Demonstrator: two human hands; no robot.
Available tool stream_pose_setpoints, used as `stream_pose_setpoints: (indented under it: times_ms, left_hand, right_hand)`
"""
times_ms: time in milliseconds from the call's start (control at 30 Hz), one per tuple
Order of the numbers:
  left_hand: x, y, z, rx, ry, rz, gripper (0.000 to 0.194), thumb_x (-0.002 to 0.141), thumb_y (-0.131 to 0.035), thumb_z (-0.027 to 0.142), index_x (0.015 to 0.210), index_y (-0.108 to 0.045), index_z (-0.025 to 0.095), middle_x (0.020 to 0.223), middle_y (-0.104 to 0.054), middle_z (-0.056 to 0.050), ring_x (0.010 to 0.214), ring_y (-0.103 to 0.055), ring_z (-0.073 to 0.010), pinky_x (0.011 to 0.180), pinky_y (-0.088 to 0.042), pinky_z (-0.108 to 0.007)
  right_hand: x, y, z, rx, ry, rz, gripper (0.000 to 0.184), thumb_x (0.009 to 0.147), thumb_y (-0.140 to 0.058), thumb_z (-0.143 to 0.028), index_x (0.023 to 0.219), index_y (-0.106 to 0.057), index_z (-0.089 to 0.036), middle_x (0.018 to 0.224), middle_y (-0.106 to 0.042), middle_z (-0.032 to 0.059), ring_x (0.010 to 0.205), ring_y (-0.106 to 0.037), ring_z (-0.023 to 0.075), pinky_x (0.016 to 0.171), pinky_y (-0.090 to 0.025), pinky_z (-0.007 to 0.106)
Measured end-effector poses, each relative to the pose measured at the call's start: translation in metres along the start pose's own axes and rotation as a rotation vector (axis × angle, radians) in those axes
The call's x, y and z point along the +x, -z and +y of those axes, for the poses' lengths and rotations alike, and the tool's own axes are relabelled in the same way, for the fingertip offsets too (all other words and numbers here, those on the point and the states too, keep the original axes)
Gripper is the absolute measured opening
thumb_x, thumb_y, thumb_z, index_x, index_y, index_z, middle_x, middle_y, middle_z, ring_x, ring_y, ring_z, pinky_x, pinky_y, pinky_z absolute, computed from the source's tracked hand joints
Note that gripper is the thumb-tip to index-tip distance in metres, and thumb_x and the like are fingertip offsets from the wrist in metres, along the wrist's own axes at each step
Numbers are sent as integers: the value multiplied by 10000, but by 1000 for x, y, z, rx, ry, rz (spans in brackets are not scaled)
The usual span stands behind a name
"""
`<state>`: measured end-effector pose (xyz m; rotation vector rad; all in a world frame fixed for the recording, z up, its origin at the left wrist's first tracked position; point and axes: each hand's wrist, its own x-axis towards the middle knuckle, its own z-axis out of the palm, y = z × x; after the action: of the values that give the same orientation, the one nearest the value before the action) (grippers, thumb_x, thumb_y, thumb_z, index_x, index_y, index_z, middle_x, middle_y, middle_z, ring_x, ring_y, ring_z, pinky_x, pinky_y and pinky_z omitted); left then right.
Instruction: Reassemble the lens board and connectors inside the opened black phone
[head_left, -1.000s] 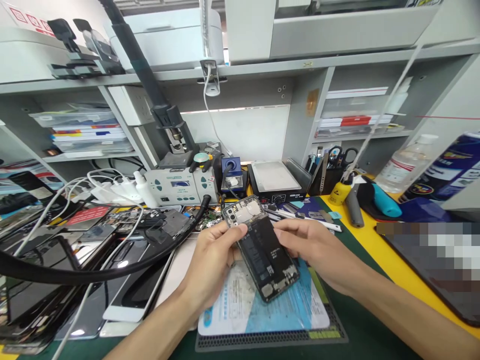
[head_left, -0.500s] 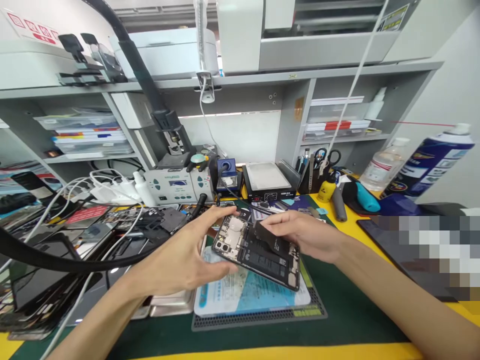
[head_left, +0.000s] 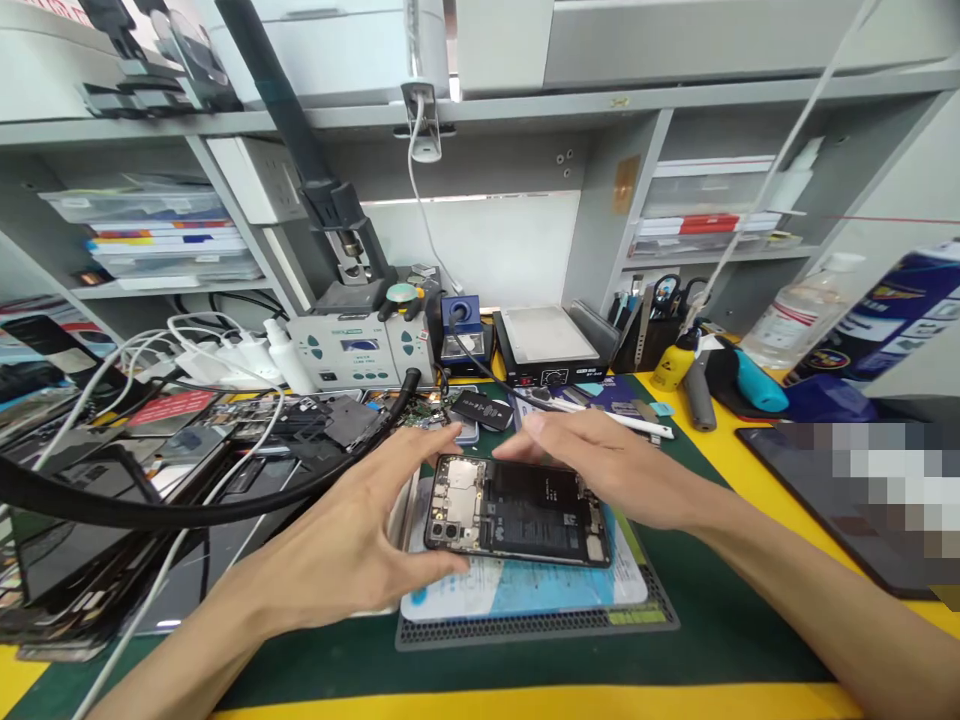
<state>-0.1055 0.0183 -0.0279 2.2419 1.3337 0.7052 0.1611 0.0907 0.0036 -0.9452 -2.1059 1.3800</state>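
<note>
Head camera: left hand (head_left: 356, 530) is holding an opened phone (head_left: 525, 512), fingers spread wide; whether right hand (head_left: 619, 465) is gripping cannot be told; it's seemingly being positioned, next needing steadiness.

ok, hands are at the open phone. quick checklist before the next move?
1. Phone open, internals exposed: ok.
2. Left hand in place: ok, thumb and fingers span the camera end; grip firmness not visible.
3. Right hand touching the phone: cannot tell, it is over the far right corner but contact is unclear.
4. Phone resting fully on the blue-and-white pad: cannot tell, it is over it but may be held up.
5. Loose black piece apart from the phone: ok, lying behind it.
6. Left side uncluttered: not ok, stacked devices and a black hose there.
</note>
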Motion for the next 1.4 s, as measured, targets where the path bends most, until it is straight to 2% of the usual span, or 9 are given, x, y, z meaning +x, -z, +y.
stream_pose_setpoints:
  times_ms: [133,233,333,467,600,700,933,1233,1400]
  left_hand:
    - [-2,-2,-2,-7,28,-2,1050,709,-828,519,1533,-177,486,1416,-534,-67,1263,-537,-424,1044,-403,-734]
    - [-4,-4,-3,-1,15,28,1025,719,-821,501,1526,-188,494,1410,-540,-52,1263,-534,-414,1051,-395,-738]
    - [-6,-6,-3,25,-36,66,1006,739,-806,483,1531,-186,486,1376,-559,-51,1241,-541,-400,1036,-414,-726]
    - [-6,-8,0,74,-94,101,999,764,-785,473,1547,-166,446,1381,-550,-66,1271,-510,-384,1058,-415,-686]
    - [-6,-8,2,91,-130,117,1001,777,-780,452,1553,-148,434,1371,-544,-75,1267,-508,-365,1036,-448,-636]
    - [-7,-8,3,91,-164,144,1002,779,-783,424,1562,-157,431,1393,-541,-72,1274,-506,-368,1041,-445,-619]
    - [-8,-9,3,62,-226,196,994,779,-794,398,1574,-199,423,1382,-562,-93,1267,-512,-387,1032,-440,-626]
    - [-9,-7,5,90,-215,175,972,786,-779,423,1567,-201,410,1341,-558,-83,1242,-516,-366,1018,-458,-588]
    - [-9,-10,1,98,-178,195,957,767,-787,436,1548,-234,435,1339,-549,-48,1214,-536,-352,1008,-466,-571]
  right_hand:
    - [-6,1,-2,73,135,20,470,1018,-422,-540,776,-726,-276,1039,-727,60,1097,-625,269,1030,-408,407]
    - [-10,9,-3,203,178,-17,593,1042,-309,-529,681,-694,-256,866,-717,69,948,-664,260,955,-453,405]
    - [-16,12,-9,148,172,-36,594,1038,-281,-529,766,-727,-247,838,-725,66,832,-666,247,826,-490,393]
    - [-25,1,-24,-283,151,-15,192,909,-624,-410,987,-729,-270,975,-751,34,861,-670,241,758,-518,356]
    - [-33,-15,-30,-508,156,32,400,827,-677,-265,1226,-663,-288,1166,-729,40,1017,-682,276,876,-554,386]
    - [-36,-20,-25,-523,153,36,429,846,-648,-225,1265,-648,-320,1204,-722,32,1046,-687,272,900,-566,385]
    - [-34,-23,-19,-512,131,55,385,904,-643,-307,1283,-626,-368,1288,-687,36,1113,-662,319,906,-563,444]
    - [-32,-24,-33,-472,134,10,406,815,-641,-152,1180,-634,-328,1130,-724,27,968,-683,265,811,-560,365]
    - [-27,-17,-35,-425,178,-6,510,780,-629,-80,1224,-622,-332,1073,-728,4,931,-684,235,850,-542,332]
